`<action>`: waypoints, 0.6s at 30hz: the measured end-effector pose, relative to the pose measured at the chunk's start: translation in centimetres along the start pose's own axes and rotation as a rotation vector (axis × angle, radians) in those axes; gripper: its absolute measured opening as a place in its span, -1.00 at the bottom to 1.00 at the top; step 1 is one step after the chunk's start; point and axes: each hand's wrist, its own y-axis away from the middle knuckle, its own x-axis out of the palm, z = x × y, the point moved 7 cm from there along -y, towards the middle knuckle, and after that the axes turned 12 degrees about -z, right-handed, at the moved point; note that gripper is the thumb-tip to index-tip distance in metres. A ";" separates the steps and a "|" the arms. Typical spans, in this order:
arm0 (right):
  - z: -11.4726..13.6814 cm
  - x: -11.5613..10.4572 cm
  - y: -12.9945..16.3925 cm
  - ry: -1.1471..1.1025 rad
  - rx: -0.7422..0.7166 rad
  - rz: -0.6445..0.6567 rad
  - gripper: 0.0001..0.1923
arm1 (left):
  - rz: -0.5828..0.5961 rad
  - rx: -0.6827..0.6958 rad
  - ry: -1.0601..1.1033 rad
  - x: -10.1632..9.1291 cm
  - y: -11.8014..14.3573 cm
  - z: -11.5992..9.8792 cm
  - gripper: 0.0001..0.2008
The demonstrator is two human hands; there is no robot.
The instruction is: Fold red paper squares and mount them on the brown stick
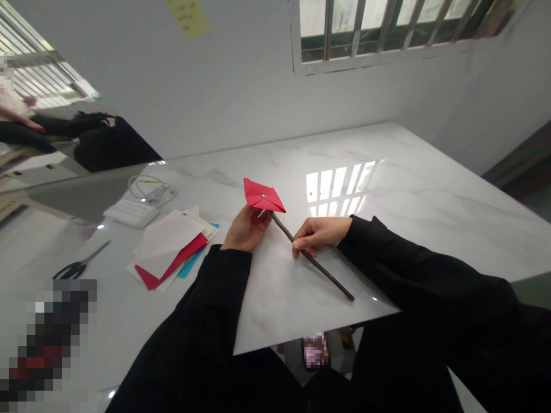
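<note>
Nearest the camera, two black sleeves [202, 321] reached out over the white marble counter [430, 195]. The right hand [321, 234] had its grip pressed shut around a thin dark stick [316, 263], pinching it near the middle; the stick's lower end lay on the counter toward the near edge, and it slanted up and left. The left hand [246, 228] was curled, its fingertips closed at the stick's upper end just under a folded red paper [262, 196], which sat on the stick's tip with a small pin showing at its centre. The paper was held just above the counter, between the hands and a bright window reflection.

To the left lay a loose pile of sheets [172, 249], white, red and blue, with scissors [80, 264] near it. Farther back sat a white block [131, 212] and a coiled cable [148, 188]. Beyond stood the wall with a barred window [387, 28] and a yellow note [188, 17].
</note>
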 end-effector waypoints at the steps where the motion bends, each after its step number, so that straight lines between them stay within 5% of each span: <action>1: -0.2 -0.3 -0.2 -0.027 0.022 -0.043 -0.51 | 0.005 -0.004 -0.003 0.0 0.0 0.1 -0.88; 9: -1.0 -3.5 -1.0 -0.538 0.063 -0.536 -0.66 | 0.097 -0.038 -0.050 0.7 0.5 1.1 -0.90; 18: -1.5 -3.9 -1.5 -0.835 -0.029 -0.601 -0.72 | 0.275 -0.066 -0.159 2.4 1.8 3.4 -0.87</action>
